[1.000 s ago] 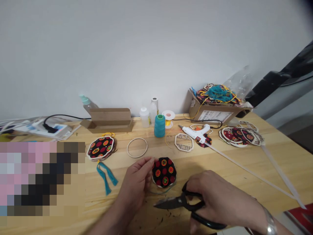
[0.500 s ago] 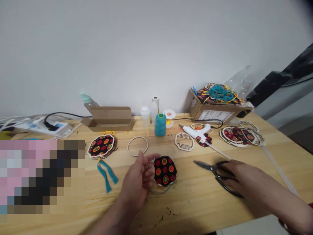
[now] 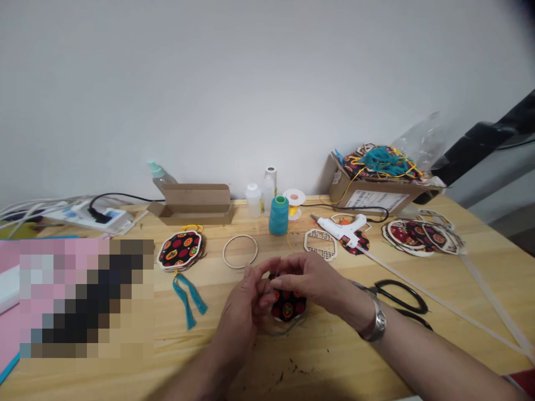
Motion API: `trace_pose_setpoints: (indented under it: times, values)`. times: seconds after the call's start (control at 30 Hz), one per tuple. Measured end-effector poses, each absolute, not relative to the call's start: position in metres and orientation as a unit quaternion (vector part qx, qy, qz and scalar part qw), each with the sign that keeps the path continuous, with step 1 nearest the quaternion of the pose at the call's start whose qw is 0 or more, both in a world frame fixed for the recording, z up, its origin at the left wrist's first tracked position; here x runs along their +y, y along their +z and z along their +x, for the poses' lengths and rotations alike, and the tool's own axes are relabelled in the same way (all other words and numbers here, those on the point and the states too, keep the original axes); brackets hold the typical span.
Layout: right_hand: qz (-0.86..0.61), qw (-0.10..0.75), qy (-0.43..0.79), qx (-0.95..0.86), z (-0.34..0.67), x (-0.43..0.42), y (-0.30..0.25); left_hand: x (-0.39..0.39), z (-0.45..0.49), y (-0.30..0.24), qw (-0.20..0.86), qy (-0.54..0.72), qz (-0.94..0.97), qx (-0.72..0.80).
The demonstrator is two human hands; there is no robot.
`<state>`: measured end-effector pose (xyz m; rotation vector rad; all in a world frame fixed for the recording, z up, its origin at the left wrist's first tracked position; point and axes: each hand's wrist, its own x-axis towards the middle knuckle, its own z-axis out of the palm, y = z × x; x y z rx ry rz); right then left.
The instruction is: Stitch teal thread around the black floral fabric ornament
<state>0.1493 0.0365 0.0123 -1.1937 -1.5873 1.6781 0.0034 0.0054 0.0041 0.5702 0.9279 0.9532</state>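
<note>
My left hand (image 3: 242, 303) pinches a thin teal thread (image 3: 288, 332), whose slack curves along the near edge of a black patterned fabric disc (image 3: 288, 310) lying on the table. Reaching in over that disc, my right hand (image 3: 314, 278) has its thumb and fingers pressed together against the left fingertips. The fingers hide most of the thread there, so I cannot make out what the right hand pinches. Black-handled scissors (image 3: 402, 295) lie on the table to the right, partly covered by my right forearm. A light wooden ring (image 3: 224, 254) lies just beyond my left hand.
Behind stand a teal thread cone (image 3: 278, 217), white bottles (image 3: 253, 201) and a yellow cord spool (image 3: 295, 211). A white glue gun (image 3: 343, 229) lies beside a wooden lattice frame (image 3: 309, 245). Tasselled fabric pieces (image 3: 179, 253) lie left; a full cardboard box (image 3: 371, 200) stands back right.
My right hand has let go of the scissors and moved left to meet my left hand above the fabric disc. The scissors stay on the table. The view has shifted slightly.
</note>
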Motion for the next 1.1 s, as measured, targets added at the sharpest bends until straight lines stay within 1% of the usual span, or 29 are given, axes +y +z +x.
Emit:
trace_pose_setpoints:
  times: [0.2,0.43,0.53,0.77,0.93,1.03,1.1]
  values:
    - [-0.494,0.274,0.566,-0.601,0.153,0.038,0.020,0.004,0.004,0.004,0.745,0.424,0.293,0.424]
    - [-0.499,0.307,0.472,-0.659,0.158,0.046,0.025,0.004,0.004,0.000,0.697,0.405,0.365,0.466]
    - [-0.498,0.315,0.464,-0.661,0.160,0.045,0.023,0.005,0.004,0.001,0.672,0.402,0.392,0.483]
    - [-0.495,0.302,0.466,-0.668,0.163,0.043,0.021,0.006,0.004,0.007,0.625,0.374,0.436,0.528]
    - [-0.492,0.291,0.465,-0.676,0.164,0.044,0.019,0.006,0.003,0.004,0.624,0.375,0.437,0.529]
    - [-0.486,0.284,0.384,-0.732,0.167,0.044,0.020,0.007,0.002,0.001,0.640,0.408,0.393,0.519]
    - [-0.474,0.250,0.302,-0.788,0.170,0.042,0.021,0.008,0.003,0.000,0.657,0.440,0.341,0.508]
